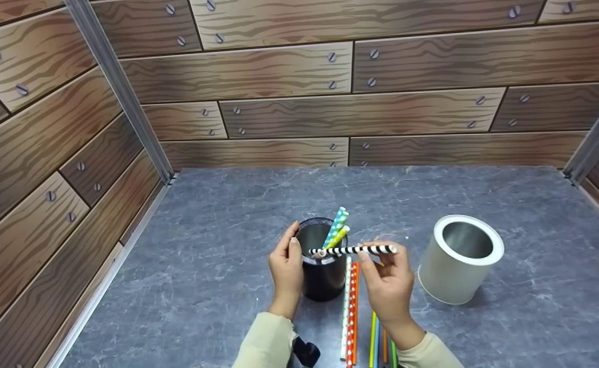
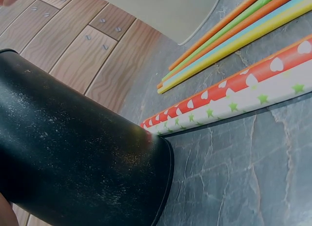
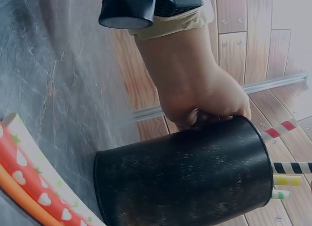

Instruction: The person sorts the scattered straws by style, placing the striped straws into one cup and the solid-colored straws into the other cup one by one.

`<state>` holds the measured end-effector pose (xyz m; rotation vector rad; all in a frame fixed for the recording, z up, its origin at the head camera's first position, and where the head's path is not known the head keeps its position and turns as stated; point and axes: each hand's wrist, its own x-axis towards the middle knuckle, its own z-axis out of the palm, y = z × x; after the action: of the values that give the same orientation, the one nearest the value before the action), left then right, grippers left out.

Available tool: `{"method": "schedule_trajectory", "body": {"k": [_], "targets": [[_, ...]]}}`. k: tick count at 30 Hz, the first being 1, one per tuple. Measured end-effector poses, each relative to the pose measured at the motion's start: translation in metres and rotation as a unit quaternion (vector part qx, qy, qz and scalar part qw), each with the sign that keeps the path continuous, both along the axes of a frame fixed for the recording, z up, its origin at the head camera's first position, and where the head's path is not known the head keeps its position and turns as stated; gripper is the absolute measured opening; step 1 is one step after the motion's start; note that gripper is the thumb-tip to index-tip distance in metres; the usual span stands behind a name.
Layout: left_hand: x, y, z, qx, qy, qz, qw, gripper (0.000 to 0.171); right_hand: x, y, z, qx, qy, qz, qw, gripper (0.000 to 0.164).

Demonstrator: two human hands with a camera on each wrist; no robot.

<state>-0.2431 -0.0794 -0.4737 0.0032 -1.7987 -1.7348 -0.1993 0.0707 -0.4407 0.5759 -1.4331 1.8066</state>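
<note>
While the left hand (image 1: 286,268) grips the black cup (image 1: 324,281) by its left side, high up near the rim, the right hand (image 1: 391,286) pinches a black-and-white striped straw (image 1: 349,250) between thumb and fingers on the cup's right. Seen from the head, that straw crosses the near edge of the cup's mouth, its tip inside the rim's outline; how deep it sits, if at all, I cannot tell. Out of the cup lean a teal striped straw (image 1: 333,229), a green striped straw (image 1: 345,216) and a yellow striped straw (image 1: 339,235), towards its right edge; a red-and-white striped straw (image 3: 282,130) pokes past the rim too.

Room is tightest at the cup's near right, where a white straw with green stars (image 1: 346,317), a red straw with white hearts (image 1: 351,322) and an orange straw (image 1: 356,317) lie just beside its base. Farther right of the cup, several thinner coloured straws (image 1: 374,340) run partly beneath the right arm, and a white can (image 1: 450,276) stands well apart. Left of and behind the cup, the marbled table (image 1: 217,240) stretches widely to its edges against the plank-patterned walls (image 1: 279,117).
</note>
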Motion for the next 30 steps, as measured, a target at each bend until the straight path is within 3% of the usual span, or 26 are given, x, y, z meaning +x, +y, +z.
{"method": "schedule_trajectory", "body": {"k": [11,17,23,30], "targets": [[0.000,0.001,0.001,-0.001,0.000,0.005,1.0000,0.030,-0.002,-0.009,-0.008,0.065,-0.060,-0.003,0.996,0.021],[0.000,0.001,0.000,-0.006,0.001,0.008,0.9999,0.030,-0.003,-0.009,-0.009,0.119,-0.095,-0.037,0.988,0.018],[0.000,0.001,0.001,-0.004,0.002,0.008,1.0000,0.030,-0.006,-0.011,-0.006,0.167,-0.101,-0.068,0.978,0.018],[0.000,0.001,0.002,-0.005,0.006,0.005,1.0000,0.030,-0.009,-0.012,-0.003,0.198,-0.147,-0.073,0.966,0.015]]}}
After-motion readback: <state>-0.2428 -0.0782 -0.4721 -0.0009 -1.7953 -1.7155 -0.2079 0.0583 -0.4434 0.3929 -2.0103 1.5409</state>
